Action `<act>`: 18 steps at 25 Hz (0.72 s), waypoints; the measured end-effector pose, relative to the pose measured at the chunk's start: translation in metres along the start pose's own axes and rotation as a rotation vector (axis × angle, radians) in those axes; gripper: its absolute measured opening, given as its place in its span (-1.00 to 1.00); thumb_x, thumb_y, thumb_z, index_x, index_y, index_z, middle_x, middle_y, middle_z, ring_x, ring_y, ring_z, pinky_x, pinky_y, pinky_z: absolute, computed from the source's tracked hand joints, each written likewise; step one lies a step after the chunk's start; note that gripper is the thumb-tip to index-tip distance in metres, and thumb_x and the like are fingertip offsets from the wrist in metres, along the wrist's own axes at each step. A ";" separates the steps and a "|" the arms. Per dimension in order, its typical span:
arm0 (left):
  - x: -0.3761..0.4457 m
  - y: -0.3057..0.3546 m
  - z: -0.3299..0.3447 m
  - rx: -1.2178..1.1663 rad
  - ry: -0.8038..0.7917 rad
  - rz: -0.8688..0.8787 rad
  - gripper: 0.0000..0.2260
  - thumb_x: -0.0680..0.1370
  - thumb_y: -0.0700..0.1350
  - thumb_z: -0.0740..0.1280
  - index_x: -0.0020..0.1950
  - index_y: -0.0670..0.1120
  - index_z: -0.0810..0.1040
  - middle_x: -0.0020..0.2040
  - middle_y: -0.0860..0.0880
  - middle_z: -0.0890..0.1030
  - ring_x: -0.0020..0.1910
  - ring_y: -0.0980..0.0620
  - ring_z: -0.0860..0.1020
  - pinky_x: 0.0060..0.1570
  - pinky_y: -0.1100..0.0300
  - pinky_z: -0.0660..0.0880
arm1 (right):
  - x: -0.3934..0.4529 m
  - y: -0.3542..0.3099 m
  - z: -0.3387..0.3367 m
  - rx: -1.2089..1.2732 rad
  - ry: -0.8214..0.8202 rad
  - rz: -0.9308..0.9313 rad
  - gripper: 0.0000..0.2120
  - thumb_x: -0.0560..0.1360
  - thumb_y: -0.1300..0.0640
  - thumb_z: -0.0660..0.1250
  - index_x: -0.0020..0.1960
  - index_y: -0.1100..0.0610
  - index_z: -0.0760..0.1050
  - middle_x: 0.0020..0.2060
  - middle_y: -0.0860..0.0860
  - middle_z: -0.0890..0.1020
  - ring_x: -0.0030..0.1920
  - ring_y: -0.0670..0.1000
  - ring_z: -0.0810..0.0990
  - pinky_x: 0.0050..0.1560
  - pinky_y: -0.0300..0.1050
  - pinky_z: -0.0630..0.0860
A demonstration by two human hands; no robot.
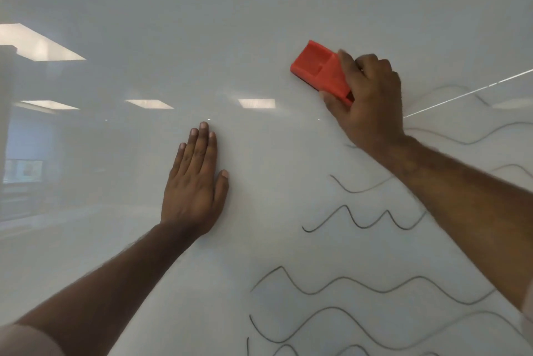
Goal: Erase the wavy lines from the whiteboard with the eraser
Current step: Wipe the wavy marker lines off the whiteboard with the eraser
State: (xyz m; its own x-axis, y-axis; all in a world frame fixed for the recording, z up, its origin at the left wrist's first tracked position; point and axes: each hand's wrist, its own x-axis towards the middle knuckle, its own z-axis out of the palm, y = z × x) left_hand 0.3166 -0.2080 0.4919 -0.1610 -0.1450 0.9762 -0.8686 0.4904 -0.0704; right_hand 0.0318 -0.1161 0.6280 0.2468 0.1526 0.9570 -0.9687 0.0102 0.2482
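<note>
A glossy whiteboard (259,9) fills the whole view. My right hand (372,99) grips an orange-red eraser (317,67) and presses it flat against the board at the upper right. Several black wavy lines (360,220) run across the lower right of the board, below and to the right of the eraser; my right forearm hides parts of them. Fainter wavy lines (490,130) lie to the right of my right hand. My left hand (196,182) rests flat on the board at centre, fingers together, holding nothing.
The board's left half and top carry no marks and show reflections of ceiling lights (148,103) and a room. A thin bright reflected streak (467,93) crosses the upper right.
</note>
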 end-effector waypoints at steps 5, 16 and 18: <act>-0.008 -0.003 0.009 0.025 0.053 0.020 -0.41 0.67 0.02 0.00 0.65 -0.21 0.02 0.67 -0.10 -0.03 0.66 -0.03 -0.06 0.63 0.07 -0.09 | -0.050 -0.033 0.003 0.126 0.007 -0.083 -0.42 0.54 -0.07 0.34 0.44 0.23 0.39 0.08 0.19 0.55 0.01 0.23 0.50 0.01 0.06 0.40; -0.071 0.005 0.015 0.024 0.037 0.082 -0.40 0.67 0.05 0.06 0.63 -0.25 0.11 0.66 -0.16 0.09 0.65 -0.11 0.05 0.61 -0.07 0.07 | -0.187 -0.025 -0.047 0.163 -0.279 -0.808 -0.58 0.61 -0.03 0.26 0.35 0.20 0.52 0.03 0.10 0.65 -0.08 0.12 0.60 -0.02 -0.01 0.48; -0.081 0.005 0.017 0.026 0.035 0.082 -0.41 0.66 0.04 0.07 0.62 -0.25 0.13 0.65 -0.17 0.11 0.65 -0.12 0.07 0.61 -0.07 0.07 | -0.152 -0.014 -0.039 0.140 -0.213 -0.612 -0.51 0.59 -0.05 0.28 0.38 0.26 0.48 0.03 0.19 0.64 -0.10 0.21 0.60 -0.04 0.05 0.43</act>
State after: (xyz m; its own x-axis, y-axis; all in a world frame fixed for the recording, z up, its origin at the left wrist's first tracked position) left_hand 0.3172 -0.2080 0.4088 -0.2158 -0.0754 0.9735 -0.8652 0.4770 -0.1549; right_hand 0.0067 -0.1009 0.4730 0.7653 -0.0392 0.6424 -0.6428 -0.0980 0.7598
